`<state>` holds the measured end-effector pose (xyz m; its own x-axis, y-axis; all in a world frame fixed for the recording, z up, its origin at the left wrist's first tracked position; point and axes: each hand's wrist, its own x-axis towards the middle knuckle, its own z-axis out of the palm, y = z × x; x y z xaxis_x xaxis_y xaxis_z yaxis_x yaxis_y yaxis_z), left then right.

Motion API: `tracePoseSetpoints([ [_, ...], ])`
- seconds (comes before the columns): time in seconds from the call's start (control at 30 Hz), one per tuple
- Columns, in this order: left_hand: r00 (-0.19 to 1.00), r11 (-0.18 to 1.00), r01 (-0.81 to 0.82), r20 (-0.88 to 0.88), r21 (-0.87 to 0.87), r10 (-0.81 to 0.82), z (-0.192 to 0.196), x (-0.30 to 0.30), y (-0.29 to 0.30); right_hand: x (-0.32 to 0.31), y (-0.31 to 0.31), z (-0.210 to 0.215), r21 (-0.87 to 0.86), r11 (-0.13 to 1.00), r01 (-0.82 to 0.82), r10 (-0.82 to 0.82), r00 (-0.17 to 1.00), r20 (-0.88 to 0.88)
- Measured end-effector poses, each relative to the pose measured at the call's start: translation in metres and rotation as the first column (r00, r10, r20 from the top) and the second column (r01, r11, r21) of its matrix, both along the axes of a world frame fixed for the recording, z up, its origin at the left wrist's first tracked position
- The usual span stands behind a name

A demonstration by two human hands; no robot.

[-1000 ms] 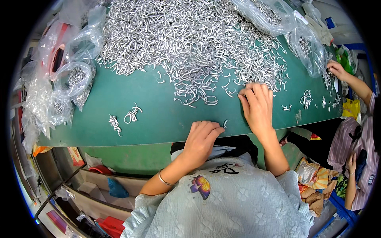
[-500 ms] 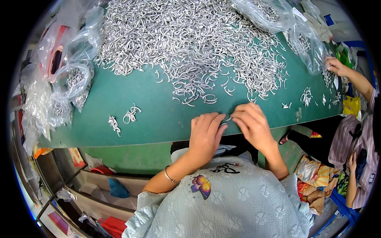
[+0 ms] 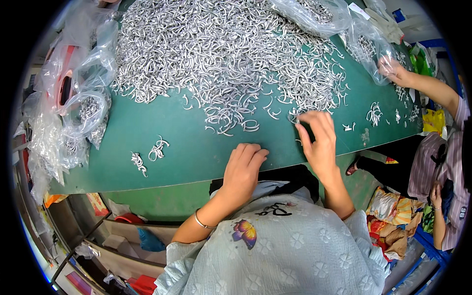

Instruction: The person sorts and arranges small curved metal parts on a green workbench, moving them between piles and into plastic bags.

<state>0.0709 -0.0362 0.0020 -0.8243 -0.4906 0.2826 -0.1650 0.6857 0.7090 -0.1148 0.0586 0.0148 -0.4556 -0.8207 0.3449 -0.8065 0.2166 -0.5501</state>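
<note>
Nearest, the left hand (image 3: 244, 166) lies flat at the near edge of the green table (image 3: 187, 147), fingers together, holding nothing visible. Just right and farther, the right hand (image 3: 317, 140) pinches at loose silver hooks (image 3: 295, 117) on the pile's near fringe. Two small hook bunches (image 3: 150, 155) lie apart at near left. Beyond, one huge heap of hooks (image 3: 221, 54), uncountable, fills the far table. At far right a co-worker's hand (image 3: 392, 69) grips a clear bag (image 3: 366, 46).

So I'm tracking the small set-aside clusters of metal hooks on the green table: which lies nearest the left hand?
The looped cluster, just right of the smaller cluster and closer to the left hand.
</note>
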Motion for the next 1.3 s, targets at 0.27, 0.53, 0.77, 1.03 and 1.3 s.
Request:
tracePoseSetpoints([
  [0.27,1.0,1.0,-0.021,-0.021,-0.01,0.021,0.003,0.001,-0.001,0.008,-0.031,0.003,0.102,0.992,-0.076,0.09,0.986,-0.137],
  [0.53,0.997,0.998,-0.054,-0.053,0.023,0.055,-0.006,0.011,0.0,0.036,-0.016,0.006,0.113,0.921,-0.372,0.366,0.928,0.068],
  [0.77,0.997,0.995,-0.024,0.075,-0.094,0.031,0.007,0.007,0.0,0.027,-0.062,0.013,-0.016,0.929,-0.371,0.369,0.918,0.144],
  [1.03,1.0,1.0,-0.02,-0.008,-0.019,0.02,-0.01,0.023,-0.001,0.002,-0.061,0.012,0.195,0.913,-0.36,0.385,0.917,-0.109],
  [1.3,0.998,1.0,-0.023,0.056,-0.021,0.024,0.003,0.028,-0.003,0.043,-0.087,0.007,0.092,0.871,-0.483,0.484,0.875,0.021],
])
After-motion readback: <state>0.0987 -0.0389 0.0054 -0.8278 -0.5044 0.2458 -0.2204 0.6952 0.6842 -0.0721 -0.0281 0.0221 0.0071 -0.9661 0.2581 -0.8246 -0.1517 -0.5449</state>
